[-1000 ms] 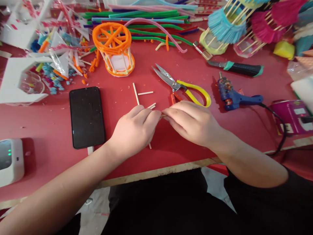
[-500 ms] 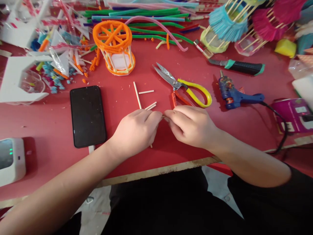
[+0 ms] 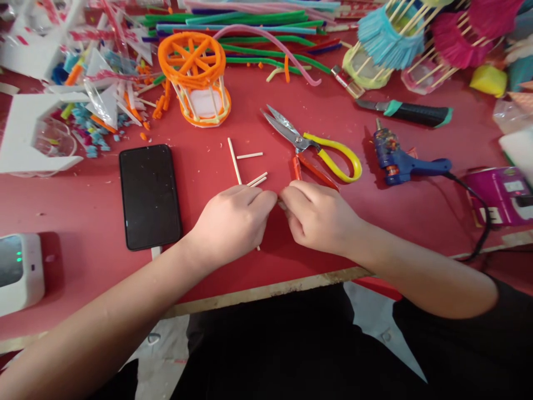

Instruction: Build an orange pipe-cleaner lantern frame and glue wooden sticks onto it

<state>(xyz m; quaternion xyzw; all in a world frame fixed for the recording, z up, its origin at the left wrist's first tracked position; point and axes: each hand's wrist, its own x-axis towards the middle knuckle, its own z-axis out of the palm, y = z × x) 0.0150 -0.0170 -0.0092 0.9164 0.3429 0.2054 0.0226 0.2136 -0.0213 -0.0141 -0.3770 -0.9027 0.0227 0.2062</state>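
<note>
My left hand (image 3: 235,222) is closed, thumb and fingertips pinched together above the red table. My right hand (image 3: 320,216) is closed the same way, its fingertips almost meeting the left ones. Between the two pinches is what looks like a thin wooden stick, nearly all hidden by the fingers. Passing under my left hand is a long wooden stick (image 3: 234,160), its lower end showing below the palm. A short stick (image 3: 250,155) and two more cut sticks (image 3: 257,179) lie just beyond that hand. Scissors (image 3: 306,143) with yellow and red handles lie beyond my right hand.
A phone (image 3: 150,197) lies to the left, a white device (image 3: 20,272) farther out. An orange pipe-cleaner frame (image 3: 194,80) stands behind. To the right are a glue gun (image 3: 406,158) with its cord and a utility knife (image 3: 410,112). Pipe cleaners (image 3: 250,22) and scraps line the back.
My right hand has shifted slightly left and turned a little, uncovering more of the red scissor handle. The left hand stays almost where it was.
</note>
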